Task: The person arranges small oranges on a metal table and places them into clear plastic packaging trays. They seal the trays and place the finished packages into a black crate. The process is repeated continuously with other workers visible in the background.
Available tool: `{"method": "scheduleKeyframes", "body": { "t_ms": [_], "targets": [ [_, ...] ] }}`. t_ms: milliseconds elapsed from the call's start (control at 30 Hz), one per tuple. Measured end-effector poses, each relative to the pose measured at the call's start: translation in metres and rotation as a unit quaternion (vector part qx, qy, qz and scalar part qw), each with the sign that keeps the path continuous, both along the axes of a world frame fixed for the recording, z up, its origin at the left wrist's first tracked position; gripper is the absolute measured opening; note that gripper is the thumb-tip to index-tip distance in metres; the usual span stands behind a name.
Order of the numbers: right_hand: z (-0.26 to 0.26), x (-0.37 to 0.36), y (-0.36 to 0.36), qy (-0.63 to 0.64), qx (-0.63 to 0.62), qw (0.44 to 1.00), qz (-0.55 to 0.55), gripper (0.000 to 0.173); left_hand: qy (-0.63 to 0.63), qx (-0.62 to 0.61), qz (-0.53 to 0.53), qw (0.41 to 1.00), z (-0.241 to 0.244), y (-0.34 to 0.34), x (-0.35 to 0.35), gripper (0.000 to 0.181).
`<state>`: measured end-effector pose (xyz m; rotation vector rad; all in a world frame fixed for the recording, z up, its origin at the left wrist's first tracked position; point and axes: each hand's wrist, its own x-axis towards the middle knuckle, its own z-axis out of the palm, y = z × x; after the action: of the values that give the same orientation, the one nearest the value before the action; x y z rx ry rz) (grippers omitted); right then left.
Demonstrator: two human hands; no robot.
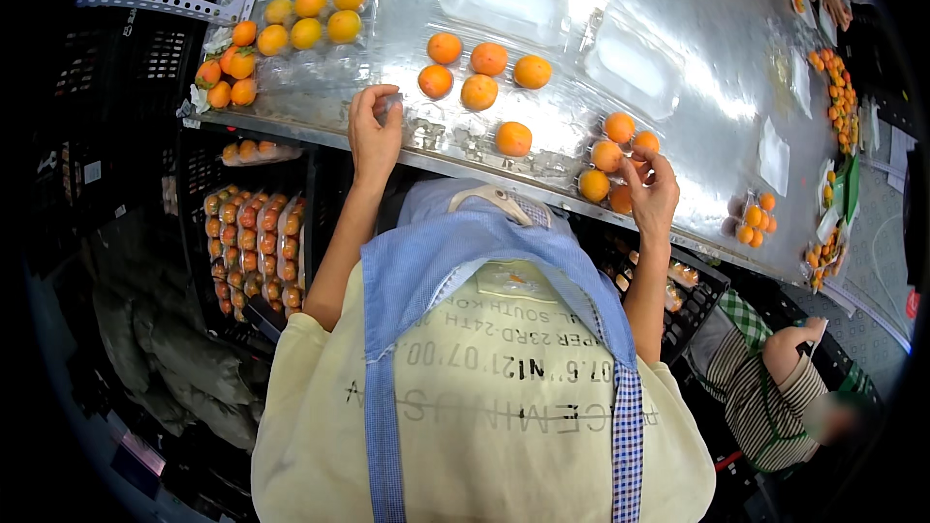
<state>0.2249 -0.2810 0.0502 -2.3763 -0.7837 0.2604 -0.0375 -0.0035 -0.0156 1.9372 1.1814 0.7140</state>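
On the metal table, a clear plastic fruit tray [472, 134] lies before me with several orange persimmons [479, 92] in and around its cups. My left hand [376, 132] is at the tray's left end, thumb and fingertips closed on the clear tray's corner. At the right, my right hand [652, 189] touches a cluster of persimmons [606, 156] in another clear tray; whether its fingers grip one of them cannot be told. A single persimmon [514, 139] sits between the hands, near the table's front edge.
Yellow-orange persimmons [306, 33] fill part of a tray at the left, beside loose ones [240, 65]. White-lined trays [505, 0] lie farther back. Below the table stands a black crate of packed fruit [256, 247]. A co-worker [763, 378] is at the right; another person's hand [835, 7] shows beyond.
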Motion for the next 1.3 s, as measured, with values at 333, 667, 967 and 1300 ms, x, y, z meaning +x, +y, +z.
{"method": "scheduleKeyframes", "body": {
  "t_ms": [333,667,967,1300],
  "targets": [
    [0.006,-0.014,0.011,-0.099,-0.158,0.981,0.057,0.042,-0.104,-0.225,0.008,0.969,0.002,-0.01,0.008,0.024],
    [0.01,-0.01,0.019,-0.088,-0.208,0.972,0.061,0.045,-0.138,-0.255,0.013,0.957,-0.001,-0.01,0.009,0.023],
    [0.008,-0.012,0.011,0.052,-0.109,0.992,-0.023,0.043,-0.134,-0.264,0.01,0.955,-0.006,-0.007,0.005,0.026],
    [0.013,-0.028,0.038,0.472,0.175,0.864,0.007,0.033,-0.052,-0.024,-0.126,0.99,0.07,-0.03,0.025,0.049]
  ]
}}
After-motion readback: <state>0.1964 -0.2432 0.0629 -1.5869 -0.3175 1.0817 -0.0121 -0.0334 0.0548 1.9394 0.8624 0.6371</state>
